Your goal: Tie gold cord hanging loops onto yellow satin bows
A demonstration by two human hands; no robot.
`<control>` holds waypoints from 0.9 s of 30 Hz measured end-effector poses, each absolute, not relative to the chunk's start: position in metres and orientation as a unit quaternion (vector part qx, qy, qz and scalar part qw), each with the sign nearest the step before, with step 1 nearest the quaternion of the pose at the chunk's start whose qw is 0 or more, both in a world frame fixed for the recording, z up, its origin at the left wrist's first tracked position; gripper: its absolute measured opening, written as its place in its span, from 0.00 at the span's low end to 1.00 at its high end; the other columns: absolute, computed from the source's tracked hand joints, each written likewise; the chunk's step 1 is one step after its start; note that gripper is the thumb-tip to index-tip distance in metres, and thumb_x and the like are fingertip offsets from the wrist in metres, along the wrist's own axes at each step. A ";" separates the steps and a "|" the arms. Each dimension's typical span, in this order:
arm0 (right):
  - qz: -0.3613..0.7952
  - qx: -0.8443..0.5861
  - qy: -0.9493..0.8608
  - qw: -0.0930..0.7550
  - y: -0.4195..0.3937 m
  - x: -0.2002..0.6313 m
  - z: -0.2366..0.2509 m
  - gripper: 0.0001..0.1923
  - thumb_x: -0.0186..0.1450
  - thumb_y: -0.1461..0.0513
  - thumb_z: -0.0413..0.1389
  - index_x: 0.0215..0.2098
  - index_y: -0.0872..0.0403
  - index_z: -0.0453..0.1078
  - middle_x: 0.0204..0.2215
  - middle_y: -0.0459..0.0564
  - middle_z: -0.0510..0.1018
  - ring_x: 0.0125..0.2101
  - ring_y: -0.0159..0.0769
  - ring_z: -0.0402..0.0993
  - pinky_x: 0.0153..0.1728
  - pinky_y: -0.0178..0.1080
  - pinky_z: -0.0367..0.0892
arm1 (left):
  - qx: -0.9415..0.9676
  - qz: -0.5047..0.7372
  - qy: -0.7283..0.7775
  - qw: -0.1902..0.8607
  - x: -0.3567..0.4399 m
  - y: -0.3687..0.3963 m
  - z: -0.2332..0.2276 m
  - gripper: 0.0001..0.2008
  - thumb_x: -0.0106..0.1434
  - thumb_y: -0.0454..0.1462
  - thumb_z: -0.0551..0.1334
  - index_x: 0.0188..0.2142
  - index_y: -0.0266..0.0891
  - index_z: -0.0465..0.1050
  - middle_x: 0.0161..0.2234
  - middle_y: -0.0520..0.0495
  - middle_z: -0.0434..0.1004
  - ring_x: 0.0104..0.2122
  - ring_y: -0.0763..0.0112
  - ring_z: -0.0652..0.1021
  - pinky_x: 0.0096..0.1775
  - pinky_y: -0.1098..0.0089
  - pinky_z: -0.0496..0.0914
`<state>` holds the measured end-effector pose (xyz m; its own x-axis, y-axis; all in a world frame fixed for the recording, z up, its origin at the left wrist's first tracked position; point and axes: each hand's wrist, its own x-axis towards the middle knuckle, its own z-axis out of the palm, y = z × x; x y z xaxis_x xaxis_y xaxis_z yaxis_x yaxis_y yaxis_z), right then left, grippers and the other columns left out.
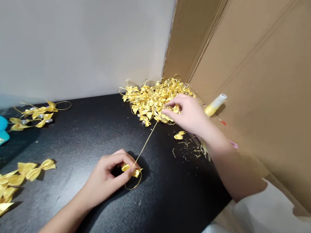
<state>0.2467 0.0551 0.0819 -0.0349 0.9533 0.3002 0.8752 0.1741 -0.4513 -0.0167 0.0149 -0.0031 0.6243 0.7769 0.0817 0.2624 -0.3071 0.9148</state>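
My left hand [117, 171], low over the middle of the black table, pinches a small yellow satin bow [136, 173] between thumb and fingertips. A thin loop of gold cord hangs below that bow. From the bow a straight stretch of gold cord [146, 142] runs up and right towards the fingertips of my right hand [184, 111]. Thumb and index finger of that hand are drawn close together on the line of the cord; its very end is hard to make out. Behind and beneath my right hand lies a heap of finished yellow bows [150, 98] with cord loops.
Loose yellow bows [27, 172] lie at the left, near a turquoise basket [0, 124]. More looped bows [41, 112] rest at the back left. A cord spool [217, 104], a single bow [179, 135] and cord scraps [203, 150] are by the cardboard wall [264, 63] on the right.
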 end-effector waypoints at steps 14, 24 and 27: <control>-0.005 -0.817 -0.563 0.124 -0.081 0.422 0.017 0.11 0.55 0.47 0.59 0.25 0.43 0.71 0.33 0.57 0.79 0.36 0.58 0.76 0.34 0.52 0.66 | 0.620 0.265 0.438 0.594 -0.010 0.010 0.002 0.12 0.56 0.43 0.64 0.25 0.35 0.72 0.23 0.48 0.75 0.23 0.73 0.71 0.27 0.72 0.64; 0.127 -0.814 -0.509 0.249 -0.086 0.369 0.033 0.08 0.63 0.46 0.51 0.35 0.38 0.64 0.32 0.57 0.78 0.34 0.55 0.75 0.36 0.55 0.66 | 0.665 0.261 0.401 0.573 -0.010 0.010 0.004 0.11 0.58 0.41 0.64 0.27 0.35 0.77 0.25 0.48 0.77 0.26 0.73 0.73 0.29 0.72 0.66; 0.258 -0.720 -0.594 0.250 -0.082 0.301 0.043 0.15 0.67 0.47 0.46 0.46 0.43 0.67 0.42 0.54 0.78 0.42 0.49 0.75 0.40 0.48 0.70 | 0.691 0.265 0.383 0.553 -0.010 0.011 0.004 0.09 0.59 0.40 0.64 0.28 0.36 0.78 0.27 0.47 0.79 0.27 0.72 0.74 0.30 0.72 0.67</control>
<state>0.3012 -0.0822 0.0431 0.1620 0.9839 -0.0753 0.7261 -0.1705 -0.6661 -0.0104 0.0109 0.0039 0.5663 0.8222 -0.0575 0.2351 -0.0943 0.9674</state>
